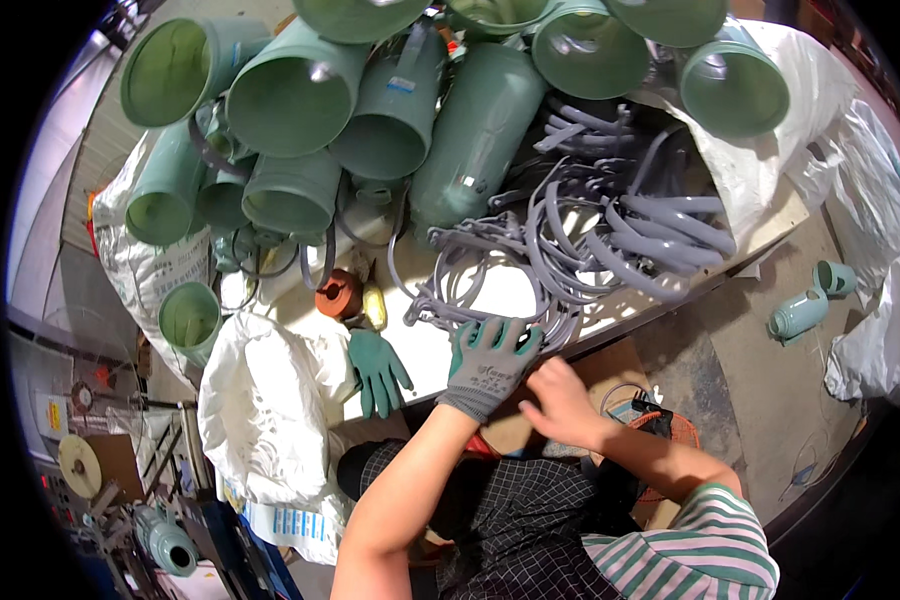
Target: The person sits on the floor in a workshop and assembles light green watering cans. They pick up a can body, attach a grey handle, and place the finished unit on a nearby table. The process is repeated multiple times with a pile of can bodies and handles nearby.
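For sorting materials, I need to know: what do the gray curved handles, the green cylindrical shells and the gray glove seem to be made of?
Gray curved handles: probably glossy plastic; smooth, with bright highlights.
Green cylindrical shells: likely glossy plastic, though painted metal possible; sharp reflections.
Gray glove: apparently matte knitted fabric; ribbed cuff.

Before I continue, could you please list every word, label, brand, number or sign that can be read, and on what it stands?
None can be quoted reliably:
Grey glove: dark print, too small.
Green tube: blue label, too small.
Left sack: dark print, blurred.
Lower white bag: blue print, too small.
Far-left machine: yellow label, blurred.
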`<state>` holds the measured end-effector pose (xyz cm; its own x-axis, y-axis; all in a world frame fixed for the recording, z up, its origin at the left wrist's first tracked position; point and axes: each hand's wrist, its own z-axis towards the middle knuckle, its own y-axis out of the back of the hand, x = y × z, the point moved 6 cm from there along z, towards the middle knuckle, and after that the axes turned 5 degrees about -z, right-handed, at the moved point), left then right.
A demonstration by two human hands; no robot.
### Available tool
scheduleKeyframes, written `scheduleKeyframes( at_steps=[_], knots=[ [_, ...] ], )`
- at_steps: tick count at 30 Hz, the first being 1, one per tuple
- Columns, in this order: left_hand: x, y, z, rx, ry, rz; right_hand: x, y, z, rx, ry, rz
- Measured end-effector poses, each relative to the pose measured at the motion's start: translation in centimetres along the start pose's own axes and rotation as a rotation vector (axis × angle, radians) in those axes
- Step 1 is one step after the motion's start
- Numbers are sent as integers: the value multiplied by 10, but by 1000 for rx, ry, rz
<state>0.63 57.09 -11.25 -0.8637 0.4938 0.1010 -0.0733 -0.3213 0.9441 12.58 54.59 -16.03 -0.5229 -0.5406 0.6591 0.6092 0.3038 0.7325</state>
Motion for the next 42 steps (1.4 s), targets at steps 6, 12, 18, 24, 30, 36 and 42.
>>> scheduleKeyframes(
  at_steps=[6, 12, 18, 24, 30, 36, 42],
  knots=[
    [6, -16, -28, 105, 64, 18, -40, 29, -10, -322, -322, 391],
    [4, 24, -50, 6, 123, -104, -38, 30, 38, -207, -371, -11],
    [96, 64, -100, -555, 627, -264, -51, 38, 30, -258, -382, -54],
    [208, -27, -67, -292, 1338, -1376, -43, 34, 47, -166, -420, -132],
    [238, -23, -35, -208, 951, -967, -48, 37, 52, -104, -449, -98],
    [255, 57, -6, -255, 921, -499, -42, 35, 67, -128, -458, -137],
    [305, 38, -16, -478, 952, -849, -36, 10, 101, -174, -420, -146]
  ],
)
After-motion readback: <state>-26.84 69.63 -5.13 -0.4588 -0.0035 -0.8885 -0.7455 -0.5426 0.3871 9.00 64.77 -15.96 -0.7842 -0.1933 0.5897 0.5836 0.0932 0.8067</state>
